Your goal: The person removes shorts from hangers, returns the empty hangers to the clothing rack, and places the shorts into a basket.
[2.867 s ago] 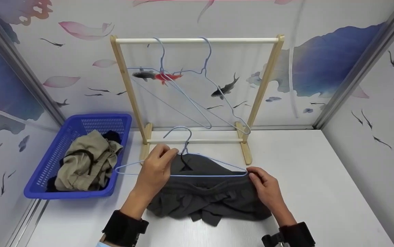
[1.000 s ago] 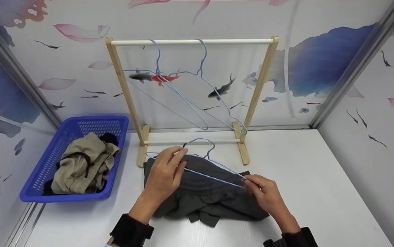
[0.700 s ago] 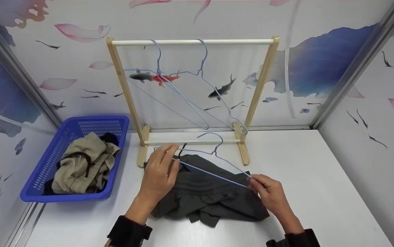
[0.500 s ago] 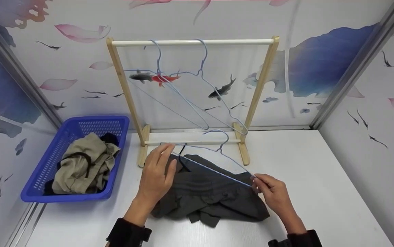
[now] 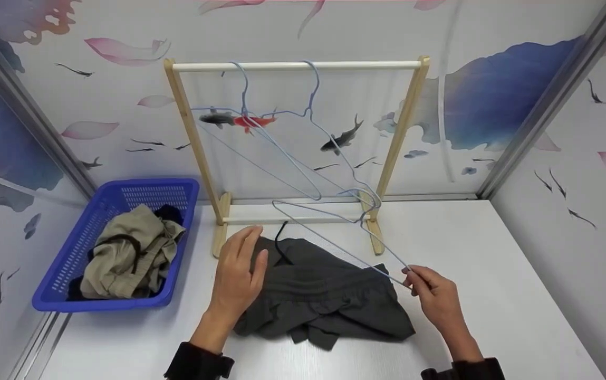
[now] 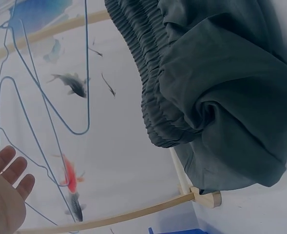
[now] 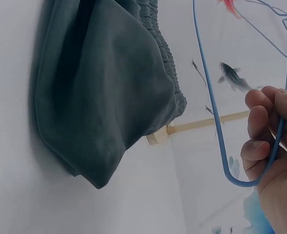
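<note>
Shorts (image 5: 324, 301) of dark grey cloth lie crumpled on the white table (image 5: 492, 295) between the two hands, their gathered waistband turned toward the rack. The left hand (image 5: 237, 277) lies flat on the left end of that cloth with fingers straight and relaxed, gripping nothing; in the left wrist view its fingertips (image 6: 9, 168) show apart from each other. The right hand (image 5: 434, 295) sits just off the right edge of the shorts and pinches one end of a light blue wire hanger (image 5: 334, 232) between thumb and curled fingers (image 7: 262, 131). From that pinch the hanger slants up and away to the left, lifted clear of the cloth, its far end above the table just beyond the left hand's fingertips. Past both hands stands a wooden rack (image 5: 192, 137) with a white top bar, from which two more blue hangers (image 5: 281, 132) hang. Farther to the left of the left hand, a blue basket (image 5: 70, 253) holds a bundle of khaki clothing (image 5: 128, 253).
</note>
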### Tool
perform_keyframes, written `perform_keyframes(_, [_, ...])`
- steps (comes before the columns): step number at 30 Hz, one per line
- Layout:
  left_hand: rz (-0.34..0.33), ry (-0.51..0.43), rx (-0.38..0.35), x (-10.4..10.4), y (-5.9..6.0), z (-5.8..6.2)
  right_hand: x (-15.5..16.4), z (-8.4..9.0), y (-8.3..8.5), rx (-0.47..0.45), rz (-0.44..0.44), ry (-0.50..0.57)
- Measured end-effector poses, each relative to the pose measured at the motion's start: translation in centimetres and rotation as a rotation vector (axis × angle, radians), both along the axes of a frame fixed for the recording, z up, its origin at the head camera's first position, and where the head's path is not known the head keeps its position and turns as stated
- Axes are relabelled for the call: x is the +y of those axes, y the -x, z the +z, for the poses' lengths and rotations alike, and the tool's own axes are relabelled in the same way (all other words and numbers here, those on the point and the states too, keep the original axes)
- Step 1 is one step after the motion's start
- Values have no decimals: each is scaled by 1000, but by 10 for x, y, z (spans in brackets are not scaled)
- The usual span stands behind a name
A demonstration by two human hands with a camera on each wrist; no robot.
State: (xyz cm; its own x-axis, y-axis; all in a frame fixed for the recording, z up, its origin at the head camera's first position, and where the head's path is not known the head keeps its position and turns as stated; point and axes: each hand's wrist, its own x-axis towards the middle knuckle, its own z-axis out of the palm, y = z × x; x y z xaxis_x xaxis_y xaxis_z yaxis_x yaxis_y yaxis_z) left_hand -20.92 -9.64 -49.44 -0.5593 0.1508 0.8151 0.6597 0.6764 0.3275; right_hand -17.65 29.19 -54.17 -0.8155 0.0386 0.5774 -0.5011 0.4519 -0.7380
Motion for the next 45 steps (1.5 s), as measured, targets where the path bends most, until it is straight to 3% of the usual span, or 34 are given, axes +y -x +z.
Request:
perform_keyframes(11, [11, -3, -30, -2, -1, -2, 17, 6, -2, -41, -93, 8])
perform_keyframes(33, [14, 5, 4, -4, 0, 1, 43, 9, -3, -162, -225, -13])
perform_keyframes(45, [37, 56, -30, -2, 0, -1, 43, 34, 2, -145, -250, -23])
